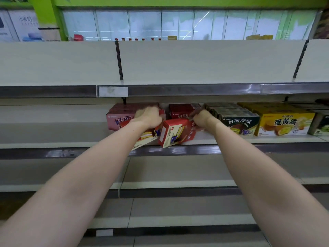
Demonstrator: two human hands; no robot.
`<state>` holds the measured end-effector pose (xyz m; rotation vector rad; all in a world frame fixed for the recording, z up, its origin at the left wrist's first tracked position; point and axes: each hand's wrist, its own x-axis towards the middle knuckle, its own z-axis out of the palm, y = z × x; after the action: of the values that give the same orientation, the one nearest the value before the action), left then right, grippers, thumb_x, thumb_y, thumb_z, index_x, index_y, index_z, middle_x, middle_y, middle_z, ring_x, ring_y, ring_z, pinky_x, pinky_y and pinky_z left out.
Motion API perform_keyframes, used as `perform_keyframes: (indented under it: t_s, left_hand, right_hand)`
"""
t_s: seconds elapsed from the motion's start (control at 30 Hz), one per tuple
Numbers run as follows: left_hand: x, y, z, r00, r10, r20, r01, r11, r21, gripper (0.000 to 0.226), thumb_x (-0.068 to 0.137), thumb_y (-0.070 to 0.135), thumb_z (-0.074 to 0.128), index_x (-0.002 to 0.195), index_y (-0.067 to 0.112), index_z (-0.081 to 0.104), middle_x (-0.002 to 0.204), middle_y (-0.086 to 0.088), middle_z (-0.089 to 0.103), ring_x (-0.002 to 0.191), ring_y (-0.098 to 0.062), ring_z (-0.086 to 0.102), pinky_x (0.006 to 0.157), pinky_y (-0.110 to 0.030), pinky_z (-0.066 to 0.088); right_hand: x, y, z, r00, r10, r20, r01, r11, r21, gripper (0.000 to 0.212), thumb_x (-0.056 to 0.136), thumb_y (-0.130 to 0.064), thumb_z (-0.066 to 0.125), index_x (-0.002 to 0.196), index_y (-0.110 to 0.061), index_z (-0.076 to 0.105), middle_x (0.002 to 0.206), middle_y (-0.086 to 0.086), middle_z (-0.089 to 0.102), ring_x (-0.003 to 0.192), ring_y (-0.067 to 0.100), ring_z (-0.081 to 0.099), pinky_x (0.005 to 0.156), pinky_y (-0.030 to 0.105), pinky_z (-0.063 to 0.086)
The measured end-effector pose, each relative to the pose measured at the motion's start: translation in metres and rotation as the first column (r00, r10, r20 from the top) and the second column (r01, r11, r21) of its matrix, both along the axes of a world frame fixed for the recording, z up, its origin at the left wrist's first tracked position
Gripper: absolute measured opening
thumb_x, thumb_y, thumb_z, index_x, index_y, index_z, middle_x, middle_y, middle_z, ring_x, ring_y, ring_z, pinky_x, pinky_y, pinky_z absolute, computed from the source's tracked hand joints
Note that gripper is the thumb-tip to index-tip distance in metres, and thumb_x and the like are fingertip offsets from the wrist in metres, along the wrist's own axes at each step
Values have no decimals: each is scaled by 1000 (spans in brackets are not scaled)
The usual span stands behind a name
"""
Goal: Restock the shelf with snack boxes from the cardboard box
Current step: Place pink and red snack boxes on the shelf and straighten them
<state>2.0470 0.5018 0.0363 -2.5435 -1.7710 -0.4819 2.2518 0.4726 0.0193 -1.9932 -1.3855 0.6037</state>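
Observation:
Both my arms reach to the second shelf (pixel 53 145). My left hand (pixel 148 116) grips a red snack box (pixel 144 136) that tilts over the shelf's front edge. My right hand (pixel 203 119) grips a second red snack box (pixel 175 133), also tilted, its end face toward me. Behind them stand a pink snack box (pixel 115 120) on the left and another red box (pixel 180 111) at the back. The cardboard box is not in view.
To the right on the same shelf stand dark green boxes (pixel 240 120), yellow boxes (pixel 284 122) and more green ones (pixel 320 123). The top shelf (pixel 178 81) and the lower shelves (pixel 178 182) hold nothing. A price rail (pixel 114 91) runs overhead.

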Motion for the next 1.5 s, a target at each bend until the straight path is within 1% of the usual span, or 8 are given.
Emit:
perform_keyframes:
  t_s: [0.07, 0.2, 0.47, 0.63, 0.87, 1.1, 1.27, 1.5]
  left_hand:
    - [2, 1, -8, 999, -24, 30, 25, 999, -26, 50, 99, 52, 44, 131, 15, 54, 131, -12, 60, 117, -33, 59, 95, -43, 46]
    - [0, 5, -11, 997, -49, 61, 50, 998, -25, 51, 97, 55, 46, 130, 16, 55, 131, -12, 60, 117, -34, 59, 96, -43, 48]
    - [-3, 13, -11, 996, -62, 60, 64, 998, -27, 54, 95, 58, 46, 127, 15, 56, 130, -13, 60, 114, -37, 59, 91, -42, 48]
    - [2, 14, -15, 991, -131, 1, 131, 991, -28, 53, 95, 58, 48, 131, 19, 54, 130, -11, 61, 115, -36, 59, 89, -42, 49]
    - [17, 14, -17, 976, -213, -45, 212, 977, -14, 54, 95, 58, 49, 132, 20, 54, 129, -9, 62, 113, -32, 61, 90, -45, 53]
    - [29, 14, -17, 964, -239, -113, 242, 970, 8, 50, 95, 56, 50, 132, 22, 53, 131, -8, 60, 117, -33, 58, 88, -41, 49]
    - [24, 14, -13, 978, -197, -71, 197, 980, -2, 58, 97, 54, 49, 144, 22, 42, 139, -12, 54, 123, -35, 54, 95, -45, 48]
    - [16, 12, -11, 992, -127, -4, 127, 992, -12, 56, 95, 55, 50, 135, 16, 44, 130, -11, 59, 113, -33, 60, 91, -44, 50]
  right_hand:
    - [-3, 9, -6, 995, -13, -99, 14, 1000, 7, 33, 94, -30, 54, 119, -10, 61, 125, 12, 63, 91, 30, 71, 75, 40, 61]
    - [-16, 17, -11, 971, -67, -229, 72, 997, 14, 75, 75, -69, 62, 122, -12, 59, 113, 10, 66, 93, 30, 69, 79, 41, 61]
    - [-21, 9, 31, 1000, -24, 6, 24, 1000, -18, 8, 82, -10, 69, 87, -9, 63, 95, 11, 65, 85, 26, 64, 83, 38, 57]
    - [-17, 7, 31, 928, 139, 345, -127, 990, -56, 38, 85, -7, 65, 123, -8, 65, 121, 10, 65, 111, 29, 62, 93, 35, 52]
    - [8, 17, -5, 779, 165, 605, -190, 982, -23, 52, 87, 0, 59, 129, -28, 50, 119, 9, 57, 89, 23, 53, 74, 29, 43]
    - [1, 31, -9, 709, 168, 685, -197, 980, -36, 59, 86, -37, 73, 139, -34, 49, 143, 4, 48, 136, 32, 36, 111, 48, 30]
    - [-6, 34, -1, 869, 117, 481, -167, 984, 63, 39, 89, -13, 63, 127, -18, 54, 125, 10, 60, 105, 29, 57, 81, 31, 46]
    - [-2, 17, 20, 999, -22, -25, 27, 980, 199, 28, 92, -19, 65, 116, -6, 59, 110, 6, 63, 102, 26, 62, 88, 35, 52]
